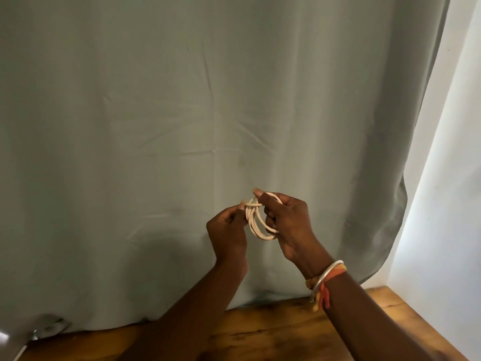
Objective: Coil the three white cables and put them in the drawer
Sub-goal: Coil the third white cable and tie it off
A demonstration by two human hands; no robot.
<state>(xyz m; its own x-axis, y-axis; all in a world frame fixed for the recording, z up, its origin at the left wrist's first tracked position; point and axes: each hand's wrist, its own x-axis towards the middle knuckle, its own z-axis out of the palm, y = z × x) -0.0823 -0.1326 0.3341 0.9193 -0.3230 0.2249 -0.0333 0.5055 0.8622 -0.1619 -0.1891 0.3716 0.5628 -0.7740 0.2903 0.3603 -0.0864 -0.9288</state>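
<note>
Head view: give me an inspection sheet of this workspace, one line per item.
Surface: brown wooden tabletop along the bottom, bare where visible.
Job's things: one white cable, wound into several loops, held in the air above the table; the other two cables and the drawer are not in view.
Clutter: a grey object at the lower left corner, too cropped to identify.
Grippers: right hand grips the coil; left hand pinches a strand crossing the loops.
Cables: only the held coil seen.
Surroundings: grey-green curtain behind the table, white wall at right; silver bangle and orange thread on the right wrist.
</note>
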